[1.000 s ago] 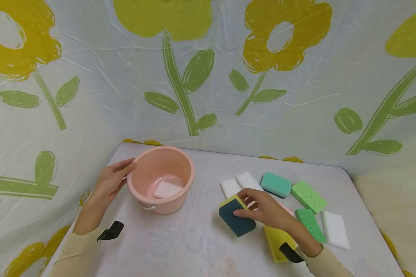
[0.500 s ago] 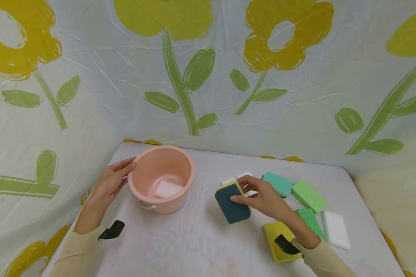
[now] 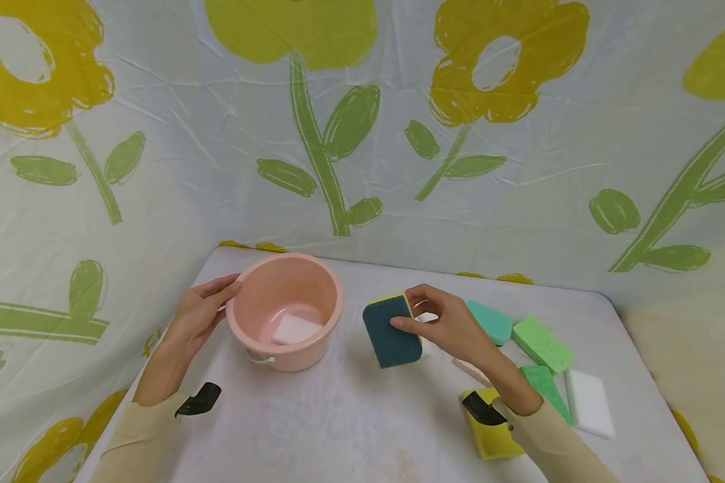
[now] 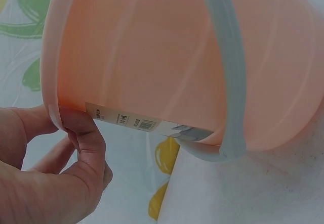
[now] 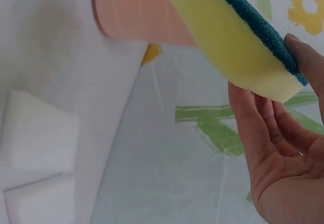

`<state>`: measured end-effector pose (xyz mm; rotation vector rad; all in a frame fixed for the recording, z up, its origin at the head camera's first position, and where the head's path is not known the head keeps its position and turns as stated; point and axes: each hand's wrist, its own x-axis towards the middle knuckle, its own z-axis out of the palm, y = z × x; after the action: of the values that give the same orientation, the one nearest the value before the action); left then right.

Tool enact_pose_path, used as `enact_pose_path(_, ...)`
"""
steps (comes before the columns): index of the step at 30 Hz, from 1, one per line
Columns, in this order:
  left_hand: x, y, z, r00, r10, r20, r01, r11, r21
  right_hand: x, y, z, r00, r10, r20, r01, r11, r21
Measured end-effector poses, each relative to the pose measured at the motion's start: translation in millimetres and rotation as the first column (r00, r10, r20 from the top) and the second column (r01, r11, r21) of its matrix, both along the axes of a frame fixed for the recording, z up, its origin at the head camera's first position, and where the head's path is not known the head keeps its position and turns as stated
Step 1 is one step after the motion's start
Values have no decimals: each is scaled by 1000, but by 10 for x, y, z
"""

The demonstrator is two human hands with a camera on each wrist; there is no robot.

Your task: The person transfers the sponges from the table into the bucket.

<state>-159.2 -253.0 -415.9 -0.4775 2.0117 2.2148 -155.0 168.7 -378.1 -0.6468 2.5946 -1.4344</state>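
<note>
On the left of the table stands a pink bucket (image 3: 290, 355), a white sponge (image 3: 296, 329) lying on its bottom. My left hand (image 3: 196, 315) pinches the bucket's rim on its left side; the left wrist view shows thumb and fingers either side of the rim, near a label (image 4: 147, 123) and the pale handle (image 4: 232, 82). Above the table, right of the bucket and apart from it, my right hand (image 3: 450, 325) holds a scouring sponge (image 5: 238, 37) between thumb and fingers. Its dark blue scrub side (image 3: 393, 332) faces the head camera; the other side is yellow.
To the right lie a teal sponge (image 3: 489, 322), a light green sponge (image 3: 542, 343), a green sponge (image 3: 546, 389), a white sponge (image 3: 589, 402) and a yellow sponge (image 3: 495, 436). My right hand and arm partly cover white sponges (image 5: 43, 130) and a pink one (image 3: 471, 371). Flowered cloth (image 3: 399, 221) encloses the table.
My right hand has lifted the scouring sponge and carried it leftward, toward the bucket. My left hand has stayed at the rim, and the bucket stands where it was.
</note>
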Motion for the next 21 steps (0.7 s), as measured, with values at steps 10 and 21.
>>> enact_pose_path(10, -3, 6, -19, 1000, 12, -6, -11, 1000, 10, -114, -172, 48, 999, -25, -25, 23, 998, -62)
enact_pose_path(21, -6, 8, -53, 999, 33, 6, -33, 998, 45, -149, -493, 240, 1000, -19, -7, 17, 981, -193)
